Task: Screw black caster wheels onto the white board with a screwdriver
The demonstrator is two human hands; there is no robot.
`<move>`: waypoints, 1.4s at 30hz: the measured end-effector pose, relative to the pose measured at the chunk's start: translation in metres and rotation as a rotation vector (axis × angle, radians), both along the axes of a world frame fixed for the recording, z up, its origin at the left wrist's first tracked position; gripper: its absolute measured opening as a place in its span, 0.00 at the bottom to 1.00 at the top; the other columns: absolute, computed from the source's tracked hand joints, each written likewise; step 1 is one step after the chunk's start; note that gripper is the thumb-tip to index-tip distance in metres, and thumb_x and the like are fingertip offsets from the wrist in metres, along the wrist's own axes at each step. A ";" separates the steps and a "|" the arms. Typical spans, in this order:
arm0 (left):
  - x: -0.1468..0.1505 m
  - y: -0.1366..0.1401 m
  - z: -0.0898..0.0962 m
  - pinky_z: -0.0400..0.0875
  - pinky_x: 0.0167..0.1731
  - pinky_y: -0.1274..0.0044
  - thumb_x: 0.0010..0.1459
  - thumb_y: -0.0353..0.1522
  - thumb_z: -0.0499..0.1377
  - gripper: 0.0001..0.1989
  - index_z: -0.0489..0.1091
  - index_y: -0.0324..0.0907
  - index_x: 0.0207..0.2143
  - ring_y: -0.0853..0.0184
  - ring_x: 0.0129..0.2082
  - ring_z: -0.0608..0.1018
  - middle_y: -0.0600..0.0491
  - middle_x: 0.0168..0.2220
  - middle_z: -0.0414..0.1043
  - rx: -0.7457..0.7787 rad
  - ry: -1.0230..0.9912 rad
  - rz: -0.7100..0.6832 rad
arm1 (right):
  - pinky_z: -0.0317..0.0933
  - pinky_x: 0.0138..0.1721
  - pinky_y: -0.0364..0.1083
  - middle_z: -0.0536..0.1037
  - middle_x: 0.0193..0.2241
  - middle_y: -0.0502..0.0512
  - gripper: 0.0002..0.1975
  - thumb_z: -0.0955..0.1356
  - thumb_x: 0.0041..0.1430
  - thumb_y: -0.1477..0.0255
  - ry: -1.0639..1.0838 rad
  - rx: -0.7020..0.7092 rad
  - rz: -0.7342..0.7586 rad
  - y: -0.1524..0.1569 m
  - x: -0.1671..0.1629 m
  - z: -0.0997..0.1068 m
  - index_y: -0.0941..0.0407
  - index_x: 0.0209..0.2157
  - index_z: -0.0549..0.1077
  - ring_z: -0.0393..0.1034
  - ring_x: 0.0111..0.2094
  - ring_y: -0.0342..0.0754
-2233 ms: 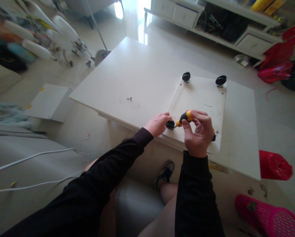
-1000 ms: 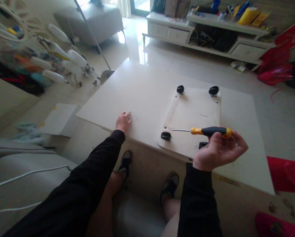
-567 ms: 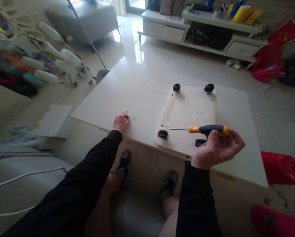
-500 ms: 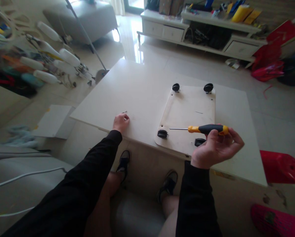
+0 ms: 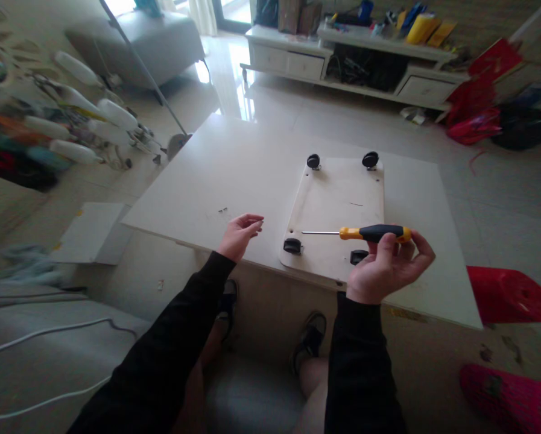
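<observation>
The right hand (image 5: 390, 265) has its grip curled round the handle of a screwdriver (image 5: 379, 233), thumb pressed along the near side. That handle is chunky and contoured, matte black in the middle with glossy yellow at both ends; the slim, straight metal shaft points left, level above the pale board (image 5: 338, 199). The left hand (image 5: 238, 237) is over the table (image 5: 184, 193), just left of the board, its grip drawn in, thumb near the fingertips; from here I can't tell whether something tiny is pinched there. Far left of those fingers lie small dark bits (image 5: 223, 210) on the smooth white tabletop.

The board is a flat rectangle with rounded corners and a slightly scuffed face, lying on the right half of the table with its wheels upward. Round black casters stand at its far left (image 5: 313, 161) and far right corners; another sits near left, beside a small hole, and a fourth near right, by the right wrist. Past the table's right end stands a shiny red container (image 5: 509, 295), and nearer, something bright pink with a meshed surface (image 5: 505, 392).
</observation>
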State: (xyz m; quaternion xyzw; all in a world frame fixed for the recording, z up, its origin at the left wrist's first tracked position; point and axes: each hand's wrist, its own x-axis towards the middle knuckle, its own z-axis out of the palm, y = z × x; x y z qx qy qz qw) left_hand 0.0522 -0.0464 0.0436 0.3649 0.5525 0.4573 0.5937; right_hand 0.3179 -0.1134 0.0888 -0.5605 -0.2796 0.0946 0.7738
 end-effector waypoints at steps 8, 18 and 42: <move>0.030 -0.022 0.025 0.70 0.31 0.82 0.42 0.28 0.77 0.16 0.78 0.37 0.33 0.74 0.29 0.77 0.52 0.31 0.78 -0.269 -0.446 -0.009 | 0.79 0.33 0.43 0.77 0.42 0.48 0.25 0.78 0.51 0.68 0.181 0.113 -0.013 0.000 -0.010 0.017 0.52 0.48 0.69 0.79 0.44 0.46; 0.042 -0.033 0.026 0.72 0.31 0.83 0.47 0.24 0.72 0.10 0.76 0.36 0.32 0.76 0.28 0.77 0.55 0.29 0.76 -0.345 -0.570 -0.006 | 0.79 0.30 0.42 0.76 0.42 0.48 0.26 0.80 0.50 0.65 0.207 0.127 0.066 0.001 -0.020 0.013 0.51 0.47 0.69 0.80 0.43 0.46; 0.054 -0.035 0.027 0.70 0.30 0.83 0.47 0.24 0.71 0.06 0.77 0.37 0.28 0.76 0.26 0.75 0.53 0.27 0.77 -0.285 -0.543 0.010 | 0.76 0.26 0.39 0.75 0.40 0.46 0.26 0.79 0.51 0.64 0.210 0.090 0.037 0.000 -0.019 0.015 0.51 0.48 0.68 0.78 0.39 0.43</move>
